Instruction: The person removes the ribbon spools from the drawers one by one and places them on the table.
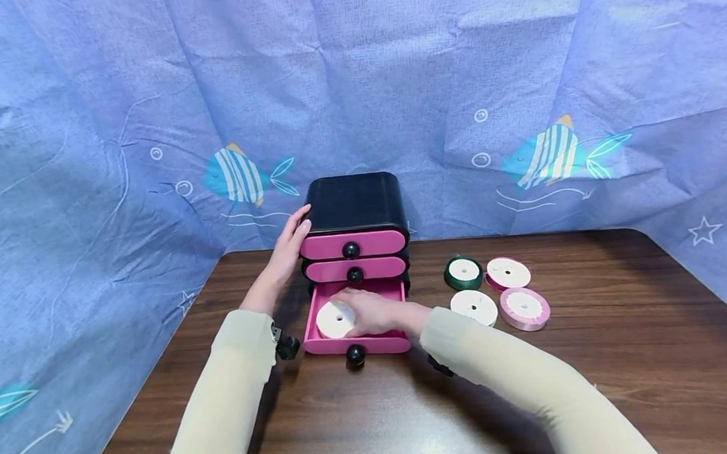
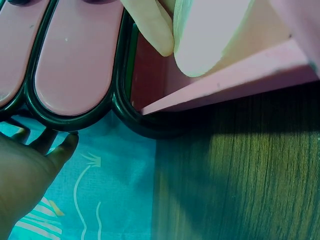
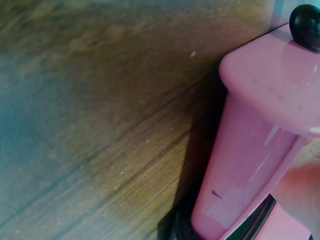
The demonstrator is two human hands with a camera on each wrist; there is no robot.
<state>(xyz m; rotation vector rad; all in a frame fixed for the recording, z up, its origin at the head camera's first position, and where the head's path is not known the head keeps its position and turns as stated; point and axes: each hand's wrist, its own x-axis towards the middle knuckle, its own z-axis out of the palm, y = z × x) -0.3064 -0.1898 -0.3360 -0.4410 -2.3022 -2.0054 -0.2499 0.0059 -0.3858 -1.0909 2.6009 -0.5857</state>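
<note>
A black mini chest of drawers [image 1: 354,203] with pink fronts stands at the table's back, its bottom drawer [image 1: 327,347] pulled out. My right hand [image 1: 371,311] reaches into that drawer and grips a white ribbon spool [image 1: 333,320] by its right side. In the left wrist view the spool [image 2: 207,40] stands tilted over the drawer's side wall, with fingertips against it. My left hand [image 1: 286,251] rests on the chest's left side, fingers extended; the left wrist view shows that hand [image 2: 30,165] along the casing.
Right of the chest lie a dark green ribbon spool [image 1: 463,273], a magenta-edged one [image 1: 509,273], a white one [image 1: 473,306] and a pink one [image 1: 525,309]. Two upper drawers [image 1: 380,242] are closed. A blue fish-print cloth [image 1: 392,79] hangs behind the brown table [image 1: 618,308].
</note>
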